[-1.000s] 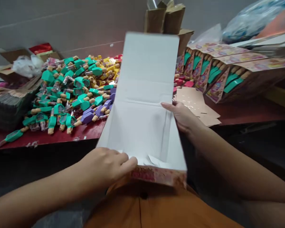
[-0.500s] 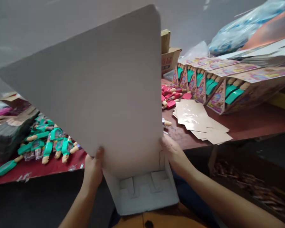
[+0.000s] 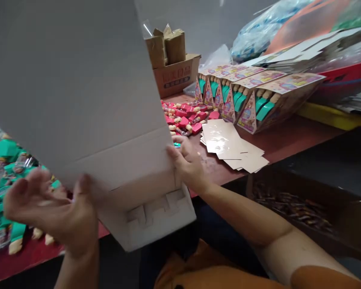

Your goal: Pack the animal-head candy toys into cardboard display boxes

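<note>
A grey-white cardboard display box (image 3: pixel 108 120) stands tilted in front of me, its plain inside facing me. Its tall panel now bends along a crease above the shallow tray part (image 3: pixel 159 222), which has slotted tabs. My right hand (image 3: pixel 189 166) grips the box's right edge, thumb on the near face and fingers behind. At the lower left edge is my left hand (image 3: pixel 58 210), somewhat blurred, its fingers spread away from the cardboard and its thumb against or very near the panel. Behind the left hand lie teal paddle-shaped toys with tan ends (image 3: pixel 6 188).
Glossy cut cards (image 3: pixel 225 140) lie on the red table near pink toys (image 3: pixel 192 116). Filled printed display boxes (image 3: pixel 261 104) line the right side. Brown cartons (image 3: pixel 176 76) stand behind. Below the table edge, an open carton holds many small wrapped pieces (image 3: pixel 291 204).
The box has shifted left, and its panel has folded at a crease toward me. My left hand has opened its fingers away from the edge. My right hand keeps its grip, moved left.
</note>
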